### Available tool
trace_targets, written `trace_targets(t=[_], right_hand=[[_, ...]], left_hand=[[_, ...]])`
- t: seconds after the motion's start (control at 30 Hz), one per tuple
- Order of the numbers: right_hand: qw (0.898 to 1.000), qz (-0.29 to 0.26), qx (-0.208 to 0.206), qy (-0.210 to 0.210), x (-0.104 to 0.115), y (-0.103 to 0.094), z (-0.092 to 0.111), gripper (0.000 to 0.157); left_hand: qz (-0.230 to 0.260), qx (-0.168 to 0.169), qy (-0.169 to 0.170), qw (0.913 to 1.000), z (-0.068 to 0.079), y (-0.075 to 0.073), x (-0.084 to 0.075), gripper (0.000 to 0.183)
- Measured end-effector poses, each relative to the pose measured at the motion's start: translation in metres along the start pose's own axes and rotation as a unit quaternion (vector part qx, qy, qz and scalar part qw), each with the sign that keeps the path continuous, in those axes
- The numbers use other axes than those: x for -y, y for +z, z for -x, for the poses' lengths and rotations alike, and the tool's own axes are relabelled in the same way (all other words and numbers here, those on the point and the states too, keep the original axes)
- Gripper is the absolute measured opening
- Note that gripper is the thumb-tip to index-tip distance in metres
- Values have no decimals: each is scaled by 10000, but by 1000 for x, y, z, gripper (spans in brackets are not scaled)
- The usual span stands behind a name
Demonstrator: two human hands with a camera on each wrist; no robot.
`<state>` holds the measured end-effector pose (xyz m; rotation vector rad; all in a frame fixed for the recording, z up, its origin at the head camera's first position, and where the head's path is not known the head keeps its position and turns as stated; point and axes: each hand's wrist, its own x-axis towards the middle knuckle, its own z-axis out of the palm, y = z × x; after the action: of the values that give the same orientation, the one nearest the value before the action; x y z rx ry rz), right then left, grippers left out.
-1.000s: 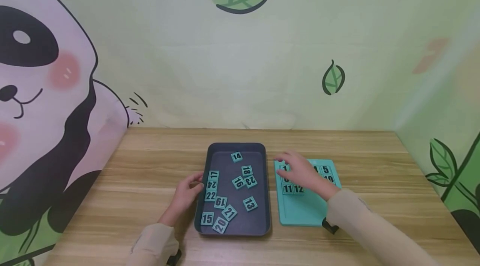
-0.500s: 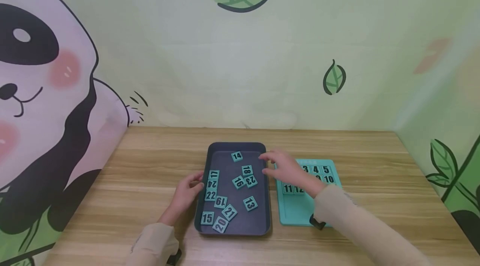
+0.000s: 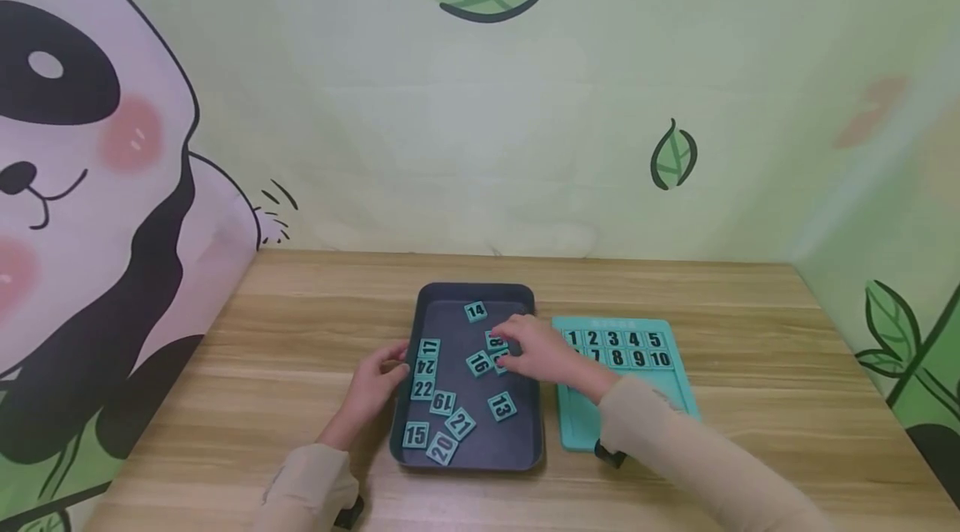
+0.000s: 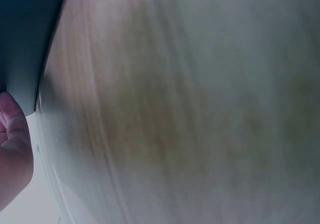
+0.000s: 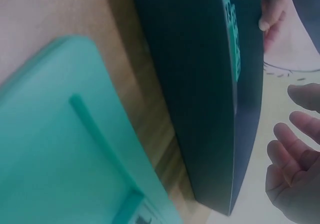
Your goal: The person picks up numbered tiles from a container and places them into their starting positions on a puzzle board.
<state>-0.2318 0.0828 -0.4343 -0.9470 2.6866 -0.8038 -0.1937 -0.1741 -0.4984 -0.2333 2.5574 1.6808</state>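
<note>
Here we are at the middle of the frame, where the dark tray [image 3: 498, 442] sits beside the turquoise board [image 3: 579, 425], the pair side by side, presumably so that a hand can cross easily between them. The left hand [image 3: 366, 392] is at the tray's left wall, thumb and bent fingers touching it, most likely to steady it; whether they pinch the rim, I can't tell. Over the tray's right side hangs the right hand [image 3: 542, 351], thumb and fingers parted with nothing seen between them, right above two partly covered tiles [image 3: 492, 341], so spread, I'd judge, to suit a pinch. And the tiles themselves: small, flat turquoise squares with bold black numbers, loose in the tray at all angles. Tile 14 [image 3: 476, 312] lies alone near the top, tile 13 [image 3: 502, 406] alone at lower right, tile 16 [image 3: 478, 363] near the centre, while the rest crowd down the left side, tile 19 [image 3: 442, 403] upside down among them. Over on the board, 1 to 5 stand upright in a neat row, 8, 9 and 10 below; the sleeve [image 3: 660, 424] hides what's lower.
</note>
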Motion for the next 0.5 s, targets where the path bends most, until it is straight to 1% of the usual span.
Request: trace_targets(t=[0.27,0.5], right_hand=[[9989,296,272,-232,6,15,-6,36],[9978,362,492,-252,12,26,-6,35]], left_hand=[[26,-4,32,10000,-4,2,1,39],[-70,28,-1,10000,-1,0,0,39]])
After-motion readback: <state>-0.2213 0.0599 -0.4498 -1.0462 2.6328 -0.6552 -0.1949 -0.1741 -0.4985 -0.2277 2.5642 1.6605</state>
